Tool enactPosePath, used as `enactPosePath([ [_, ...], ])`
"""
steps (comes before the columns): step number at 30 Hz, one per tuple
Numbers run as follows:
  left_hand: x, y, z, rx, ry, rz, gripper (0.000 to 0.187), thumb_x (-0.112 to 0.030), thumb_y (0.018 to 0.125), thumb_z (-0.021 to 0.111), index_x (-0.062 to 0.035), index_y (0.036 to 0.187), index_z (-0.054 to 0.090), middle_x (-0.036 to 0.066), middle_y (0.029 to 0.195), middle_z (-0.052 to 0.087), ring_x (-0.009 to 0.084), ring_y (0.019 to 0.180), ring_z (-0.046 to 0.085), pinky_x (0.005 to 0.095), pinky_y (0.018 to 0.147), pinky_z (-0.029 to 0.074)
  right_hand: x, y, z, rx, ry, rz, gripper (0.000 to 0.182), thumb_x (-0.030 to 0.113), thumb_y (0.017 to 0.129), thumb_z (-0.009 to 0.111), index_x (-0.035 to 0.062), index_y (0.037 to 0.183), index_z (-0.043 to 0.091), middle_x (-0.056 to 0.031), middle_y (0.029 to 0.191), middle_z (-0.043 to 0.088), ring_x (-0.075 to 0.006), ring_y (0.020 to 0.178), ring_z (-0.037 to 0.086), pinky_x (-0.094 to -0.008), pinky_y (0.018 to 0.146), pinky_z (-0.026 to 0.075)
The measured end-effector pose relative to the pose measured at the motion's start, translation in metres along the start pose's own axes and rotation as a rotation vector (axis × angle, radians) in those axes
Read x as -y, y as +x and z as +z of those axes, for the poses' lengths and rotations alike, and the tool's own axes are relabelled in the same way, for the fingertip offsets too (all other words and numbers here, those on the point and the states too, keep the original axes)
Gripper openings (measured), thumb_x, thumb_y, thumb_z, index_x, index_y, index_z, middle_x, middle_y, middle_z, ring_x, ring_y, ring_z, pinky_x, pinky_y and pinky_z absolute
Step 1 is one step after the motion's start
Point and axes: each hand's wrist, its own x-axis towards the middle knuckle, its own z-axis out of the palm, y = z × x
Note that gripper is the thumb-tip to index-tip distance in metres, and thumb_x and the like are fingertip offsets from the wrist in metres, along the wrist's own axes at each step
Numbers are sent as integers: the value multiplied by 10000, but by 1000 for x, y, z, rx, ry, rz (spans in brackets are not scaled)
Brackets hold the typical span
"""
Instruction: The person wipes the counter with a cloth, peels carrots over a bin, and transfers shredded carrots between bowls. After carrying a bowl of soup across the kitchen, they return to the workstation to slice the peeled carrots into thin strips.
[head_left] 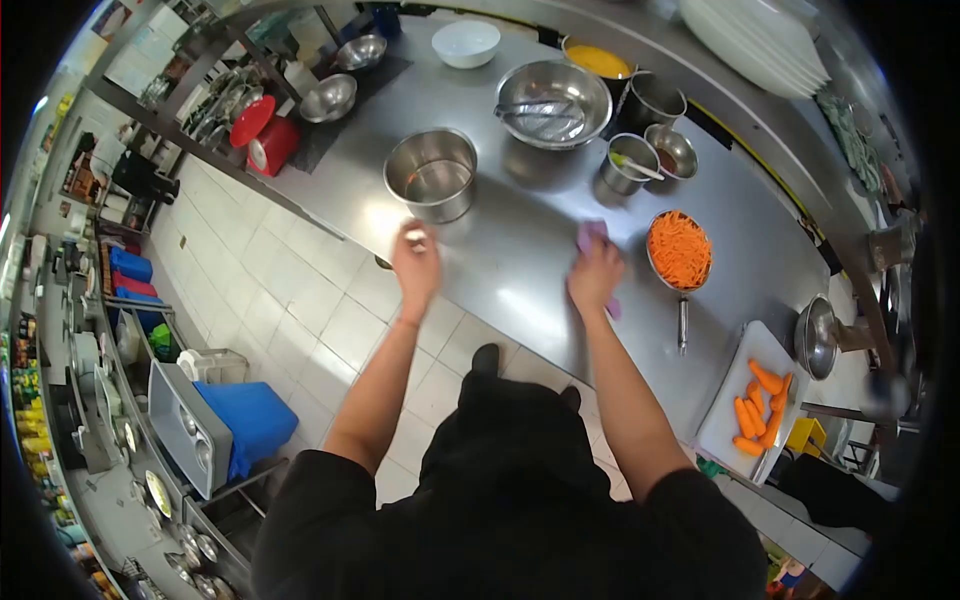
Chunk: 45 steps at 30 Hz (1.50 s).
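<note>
My left hand is closed round something small and white, too small to name, just in front of a steel pot near the table's left edge. My right hand presses a purple cloth onto the steel table, its fingers over the cloth. To the right of that hand stands a handled steel pan or strainer full of shredded carrot.
A large steel bowl, a small pot and a white bowl stand further back. Whole carrots lie on a white board at right. A red scale is at left, stacked plates above.
</note>
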Motion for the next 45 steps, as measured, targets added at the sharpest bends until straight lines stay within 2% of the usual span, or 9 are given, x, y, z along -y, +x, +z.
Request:
enactPosePath([
  [7, -44, 98, -29, -36, -242, -752, 623, -211, 932, 672, -27, 1402, 306, 187, 1324, 491, 267, 937, 666, 345, 638, 621, 139, -95, 41, 1322, 870, -781, 379, -50, 809, 543, 97, 1122, 698, -156, 1145, 629, -347, 1107, 556, -460, 968, 434],
  [11, -18, 94, -28, 408, -469, -641, 694, 84, 860, 470, -110, 1495, 267, 213, 1421, 428, 403, 1224, 552, 423, 860, 597, 141, -86, -48, 1089, 910, -410, 299, 20, 868, 595, 69, 1152, 674, -133, 1112, 620, -324, 1094, 550, -435, 999, 435],
  [14, -19, 56, -19, 198, 56, 389, 825, 151, 738, 427, -64, 1527, 313, 247, 1529, 335, 393, 1481, 238, 432, 1229, 170, 105, -59, -112, 560, 748, -270, 335, 5, 844, 589, 67, 1162, 673, -139, 1170, 619, -319, 1123, 541, -399, 996, 445],
  [25, -41, -51, 56, 364, 54, 54, 754, 66, 837, 497, -51, 1551, 284, 214, 1528, 378, 359, 1417, 379, 389, 1171, 301, -80, -110, -144, 284, -63, -129, 476, 250, 856, 672, 179, 1321, 602, -146, 1420, 493, -398, 1283, 423, -574, 1009, 338],
  [33, -194, -239, 143, 940, -208, 242, 816, 112, 740, 376, 12, 1544, 285, 161, 1562, 364, 269, 1435, 368, 384, 1195, 275, -154, -136, -308, 782, 1094, 464, 619, 284, 944, 667, -119, 1348, 429, -152, 917, 651, -206, 700, 687, -307, 628, 553],
  [38, -256, -381, 260, 1298, -420, -190, 881, -37, 915, 695, -154, 1599, 153, 143, 1625, 205, 315, 1354, 466, 417, 972, 543, -273, -208, -447, 235, 951, 737, 509, 88, 898, 505, -134, 1349, 420, -163, 1013, 641, -173, 680, 662, -309, 591, 569],
  [41, -271, -442, 309, 1383, -192, 121, 791, -118, 927, 706, -80, 1568, 244, 162, 1546, 363, 316, 1332, 502, 370, 963, 544, -383, -236, -505, -468, -5, 19, 727, -34, 826, 519, -100, 1493, 238, -249, 1092, 635, -327, 854, 675, -401, 805, 539],
  [42, -274, -451, 321, 1382, -190, 122, 791, -118, 927, 706, -80, 1568, 244, 162, 1546, 363, 316, 1332, 502, 370, 963, 544, -375, -234, -549, -263, 165, 587, 795, -71, 818, 543, -108, 1508, 149, -298, 1233, 585, -392, 1061, 633, -407, 948, 493],
  [45, -280, -469, 343, 1615, -9, 250, 614, -170, 929, 717, -44, 1463, 441, 159, 1405, 540, 279, 1296, 543, 344, 949, 542, -437, -232, -574, -720, -87, 233, 907, 7, 851, 643, -77, 1519, 36, -370, 1265, 528, -481, 1133, 583, -449, 944, 482],
])
